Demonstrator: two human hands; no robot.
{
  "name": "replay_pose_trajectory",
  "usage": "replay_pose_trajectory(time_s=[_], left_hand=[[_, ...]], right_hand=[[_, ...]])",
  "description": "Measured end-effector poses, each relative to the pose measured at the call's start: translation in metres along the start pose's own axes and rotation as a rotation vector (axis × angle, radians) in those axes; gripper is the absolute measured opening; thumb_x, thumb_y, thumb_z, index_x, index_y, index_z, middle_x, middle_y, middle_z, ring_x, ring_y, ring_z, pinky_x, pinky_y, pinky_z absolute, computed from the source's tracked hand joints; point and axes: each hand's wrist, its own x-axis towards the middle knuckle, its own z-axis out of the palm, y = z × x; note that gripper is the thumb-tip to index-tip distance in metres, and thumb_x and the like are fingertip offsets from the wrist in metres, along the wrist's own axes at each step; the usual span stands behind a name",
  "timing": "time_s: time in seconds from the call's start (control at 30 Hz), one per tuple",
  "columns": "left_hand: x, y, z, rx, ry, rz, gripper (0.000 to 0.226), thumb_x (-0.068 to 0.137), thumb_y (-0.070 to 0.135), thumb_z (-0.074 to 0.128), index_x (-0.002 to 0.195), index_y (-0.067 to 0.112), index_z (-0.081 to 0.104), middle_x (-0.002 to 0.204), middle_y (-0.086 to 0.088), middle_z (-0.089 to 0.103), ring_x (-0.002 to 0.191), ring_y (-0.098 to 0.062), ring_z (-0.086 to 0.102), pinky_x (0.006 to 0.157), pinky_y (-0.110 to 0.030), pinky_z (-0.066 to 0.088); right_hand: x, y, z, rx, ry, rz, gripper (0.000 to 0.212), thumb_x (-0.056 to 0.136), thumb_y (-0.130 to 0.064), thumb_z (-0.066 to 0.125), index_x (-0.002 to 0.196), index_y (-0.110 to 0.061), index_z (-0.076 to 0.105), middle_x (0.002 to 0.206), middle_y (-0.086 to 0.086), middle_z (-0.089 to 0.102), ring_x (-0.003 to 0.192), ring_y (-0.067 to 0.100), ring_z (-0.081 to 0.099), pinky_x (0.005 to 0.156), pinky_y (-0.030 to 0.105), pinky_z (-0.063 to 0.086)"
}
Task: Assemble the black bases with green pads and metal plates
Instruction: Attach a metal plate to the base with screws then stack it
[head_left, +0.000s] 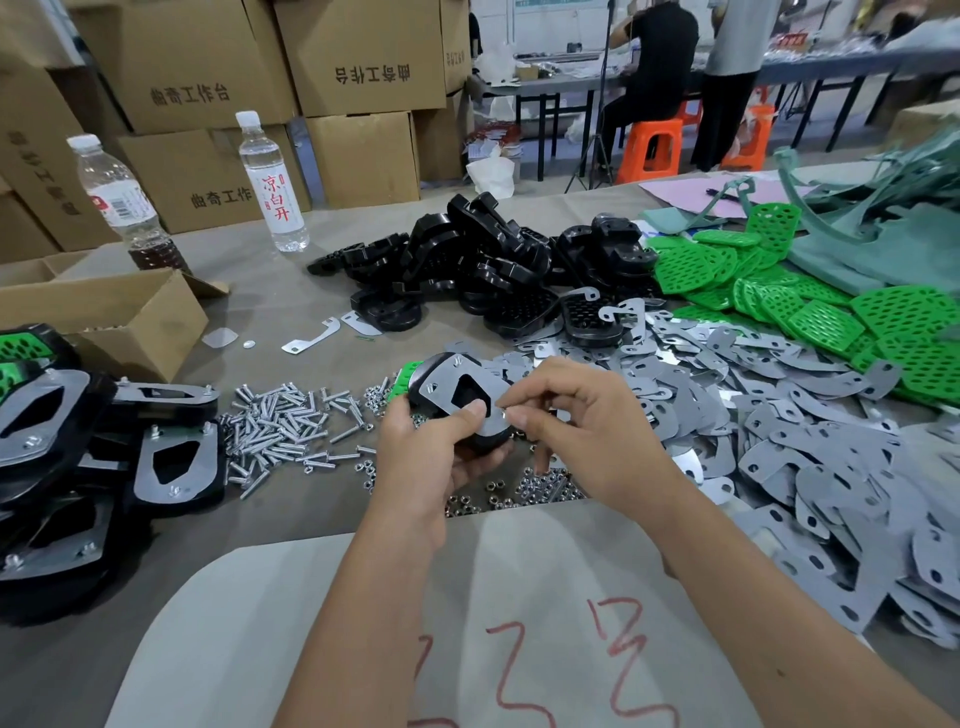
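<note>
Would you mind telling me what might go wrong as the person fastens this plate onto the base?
The right hand pinches something tiny, probably a nut, at the metal plate; dropped, it would vanish among the loose nuts below. The left hand alone steadies the black base, so the plate might slip out of line. A forearm could scatter the screws.

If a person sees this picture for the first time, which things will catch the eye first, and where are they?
At the centre, the two hands, left hand and right hand, hold a half-built base topped with a metal plate. To the right lies a wide heap of grey metal plates, with bright green pads behind it. Finished assemblies are stacked at the left edge.
</note>
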Motion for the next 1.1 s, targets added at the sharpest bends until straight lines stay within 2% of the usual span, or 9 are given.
replay_pose_trajectory(time_s=[0.1, 0.17, 0.27, 0.4, 0.5, 0.67, 0.83, 0.93, 1.1], left_hand=[[0.001, -0.001, 0.000, 0.022, 0.009, 0.010, 0.034, 0.091, -0.001, 0.071, 0.122, 0.010, 0.061, 0.111, -0.019, 0.076, 0.093, -0.043, 0.076, 0.060, -0.030, 0.060], [0.001, -0.002, 0.000, 0.047, 0.016, 0.032, 0.035, 0.091, -0.001, 0.072, 0.121, 0.012, 0.061, 0.111, -0.017, 0.076, 0.092, -0.041, 0.077, 0.061, -0.031, 0.061], [0.002, -0.003, 0.000, 0.090, 0.035, 0.062, 0.035, 0.090, 0.001, 0.075, 0.119, 0.016, 0.062, 0.111, -0.013, 0.076, 0.093, -0.035, 0.077, 0.064, -0.033, 0.061], [0.001, -0.003, -0.002, 0.093, 0.016, 0.059, 0.035, 0.089, 0.002, 0.075, 0.119, 0.016, 0.062, 0.109, -0.012, 0.077, 0.093, -0.034, 0.078, 0.065, -0.033, 0.062], [0.001, -0.003, -0.001, 0.115, 0.018, 0.059, 0.034, 0.089, 0.003, 0.075, 0.117, 0.017, 0.063, 0.110, -0.011, 0.077, 0.095, -0.032, 0.077, 0.065, -0.034, 0.061], [0.001, -0.003, -0.001, 0.128, 0.037, 0.063, 0.032, 0.090, 0.004, 0.074, 0.117, 0.017, 0.063, 0.111, -0.012, 0.076, 0.096, -0.034, 0.077, 0.064, -0.033, 0.061], [-0.001, -0.003, 0.002, 0.126, 0.058, 0.087, 0.033, 0.091, 0.005, 0.074, 0.119, 0.017, 0.062, 0.110, -0.013, 0.076, 0.092, -0.032, 0.078, 0.063, -0.032, 0.061], [-0.001, -0.003, 0.003, 0.100, 0.069, 0.099, 0.034, 0.091, 0.003, 0.073, 0.120, 0.016, 0.061, 0.109, -0.014, 0.076, 0.090, -0.032, 0.078, 0.062, -0.031, 0.061], [0.000, -0.004, 0.002, 0.133, 0.080, 0.094, 0.034, 0.091, 0.001, 0.072, 0.119, 0.015, 0.059, 0.112, -0.016, 0.074, 0.094, -0.037, 0.076, 0.064, -0.035, 0.062]], right_hand=[[0.000, 0.000, 0.000, -0.007, -0.006, -0.001, 0.016, 0.086, 0.004, 0.078, 0.087, -0.012, 0.078, 0.079, 0.005, 0.061, 0.069, 0.032, 0.062, 0.051, 0.033, 0.058], [0.000, 0.001, -0.001, -0.039, -0.012, -0.008, 0.016, 0.086, 0.005, 0.078, 0.088, -0.012, 0.079, 0.081, 0.005, 0.063, 0.067, 0.027, 0.062, 0.050, 0.035, 0.059], [0.001, 0.003, -0.003, -0.094, -0.025, -0.017, 0.015, 0.089, 0.003, 0.076, 0.093, -0.011, 0.080, 0.085, 0.008, 0.063, 0.060, 0.029, 0.064, 0.048, 0.042, 0.058], [0.001, 0.002, -0.005, -0.085, -0.053, -0.006, 0.017, 0.090, 0.003, 0.075, 0.095, -0.012, 0.081, 0.087, 0.006, 0.063, 0.059, 0.027, 0.064, 0.052, 0.035, 0.058], [0.001, 0.003, -0.009, -0.069, -0.084, 0.021, 0.018, 0.091, 0.002, 0.075, 0.096, -0.014, 0.081, 0.086, 0.002, 0.063, 0.060, 0.028, 0.063, 0.054, 0.038, 0.060], [0.000, 0.004, -0.003, -0.136, -0.007, -0.005, 0.016, 0.087, -0.002, 0.081, 0.092, -0.018, 0.082, 0.080, 0.001, 0.064, 0.061, 0.021, 0.063, 0.048, 0.029, 0.056], [-0.001, 0.002, 0.004, -0.206, 0.087, -0.036, 0.012, 0.079, -0.014, 0.089, 0.085, -0.017, 0.078, 0.072, -0.004, 0.065, 0.066, 0.017, 0.062, 0.050, 0.042, 0.057], [-0.001, 0.002, 0.008, -0.188, 0.108, -0.042, 0.011, 0.081, -0.011, 0.087, 0.080, -0.016, 0.077, 0.072, -0.007, 0.065, 0.066, 0.015, 0.060, 0.046, 0.040, 0.056], [0.000, 0.003, 0.002, -0.095, -0.011, -0.014, 0.014, 0.085, 0.004, 0.079, 0.087, -0.010, 0.081, 0.081, 0.003, 0.065, 0.068, 0.016, 0.061, 0.044, 0.031, 0.054]])
